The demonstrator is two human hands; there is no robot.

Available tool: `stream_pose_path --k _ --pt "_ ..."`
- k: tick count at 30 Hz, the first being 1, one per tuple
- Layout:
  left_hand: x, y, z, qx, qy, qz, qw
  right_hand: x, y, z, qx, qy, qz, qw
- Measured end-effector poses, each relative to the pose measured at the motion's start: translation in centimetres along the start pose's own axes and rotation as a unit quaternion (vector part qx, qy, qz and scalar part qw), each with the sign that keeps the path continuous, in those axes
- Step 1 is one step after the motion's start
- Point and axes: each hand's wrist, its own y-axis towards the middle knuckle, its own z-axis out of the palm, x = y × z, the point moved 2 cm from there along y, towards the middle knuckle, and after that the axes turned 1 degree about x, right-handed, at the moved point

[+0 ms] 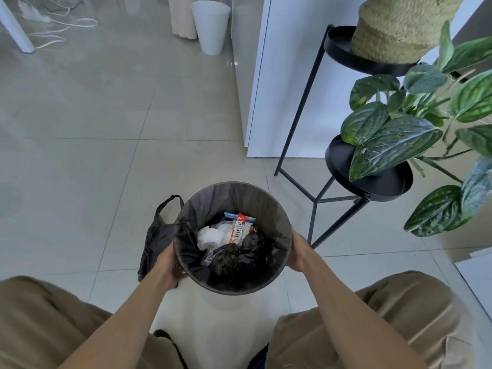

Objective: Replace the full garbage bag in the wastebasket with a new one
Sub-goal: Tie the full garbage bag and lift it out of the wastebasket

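A round wastebasket point(202, 280) stands on the tiled floor between my knees, lined with a dark garbage bag point(234, 195). Inside lie white tissue, a red-and-white wrapper and crumpled black plastic. My left hand point(170, 265) grips the basket's left side at the rim. On the opposite side my right hand point(296, 249) holds the rim as well. A loose black bag point(157, 235) with loop handles lies on the floor just left of the basket, partly behind my left hand.
A black metal plant stand point(316, 198) with a leafy plant point(394, 139) is close on the right. A white cabinet point(282, 89) stands behind it. A white bin point(211, 26) and cables point(61, 25) are far back.
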Motion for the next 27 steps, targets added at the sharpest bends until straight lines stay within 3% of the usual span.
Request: stream_pose_path --k 3,9,12,15,18,21,24,27 --pt "-1.4 -3.9 1.9 -0.02 -0.022 -0.001 1.0 -0.2 1.3 -0.1 0.007 -0.02 0.008 1.0" --pt "-3.7 -7.2 2.0 -0.146 -0.015 0.061 0.987 -0.5 -0.6 -0.3 -0.044 -0.104 0.02 0.993" --pt "-4.8 -9.0 2.1 -0.16 -0.036 0.09 0.982 -0.3 -1.2 -0.8 -0.056 -0.11 0.012 0.992" --pt "-6.1 -10.7 3.0 -0.123 -0.05 0.139 0.981 0.9 -2.2 -1.1 -0.081 -0.057 -0.011 0.995" --pt "-6.6 -12.6 4.2 -0.094 0.049 0.186 0.977 2.4 -4.1 -1.1 -0.105 0.016 -0.049 0.993" --pt "-6.5 -13.9 4.9 -0.107 0.141 0.254 0.951 3.9 -6.1 -0.7 -0.119 0.035 -0.103 0.987" --pt "-6.2 -15.3 4.7 -0.166 0.175 0.282 0.929 5.4 -8.5 0.1 -0.085 0.031 -0.155 0.984" --pt "-5.5 -16.1 4.5 -0.214 0.188 0.295 0.912 6.4 -10.3 1.4 0.013 0.005 -0.209 0.978"
